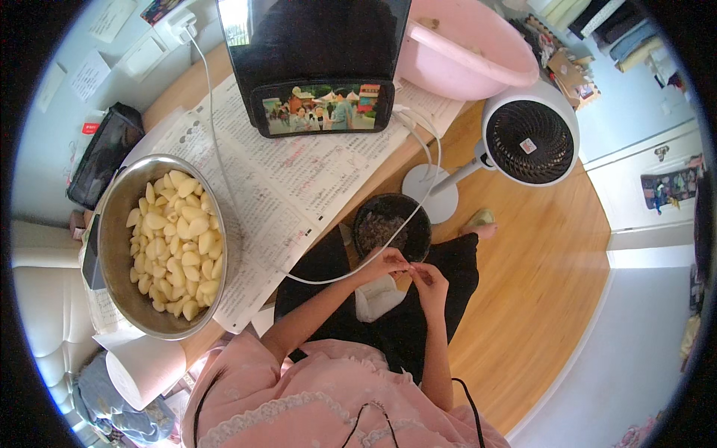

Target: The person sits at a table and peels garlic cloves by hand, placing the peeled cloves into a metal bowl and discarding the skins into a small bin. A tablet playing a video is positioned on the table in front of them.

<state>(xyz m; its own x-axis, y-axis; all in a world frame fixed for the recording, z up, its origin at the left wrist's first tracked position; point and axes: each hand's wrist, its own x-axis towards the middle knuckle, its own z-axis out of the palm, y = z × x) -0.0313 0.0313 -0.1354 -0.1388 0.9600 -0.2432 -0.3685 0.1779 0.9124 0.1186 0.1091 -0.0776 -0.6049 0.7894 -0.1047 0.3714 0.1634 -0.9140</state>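
My left hand (385,263) and my right hand (431,284) meet at the fingertips above my lap, thumbs and forefingers pinched together. Whatever may be between them is too small to make out. Just beyond them, on the floor between my knees, stands a black bin (421,224) holding a heap of dry skins (382,229). A crumpled white cloth or paper (376,299) lies below my hands. On the table to the left, a stainless steel bowl (105,252) holds many peeled garlic cloves (179,241).
Printed sheets (280,190) cover the table (215,70). A phone (322,109) playing a video leans against a dark tablet (313,39). A white cable (358,274) loops by my left hand. Around stand a pink basin (459,61), a fan (529,134) and a paper roll (145,367).
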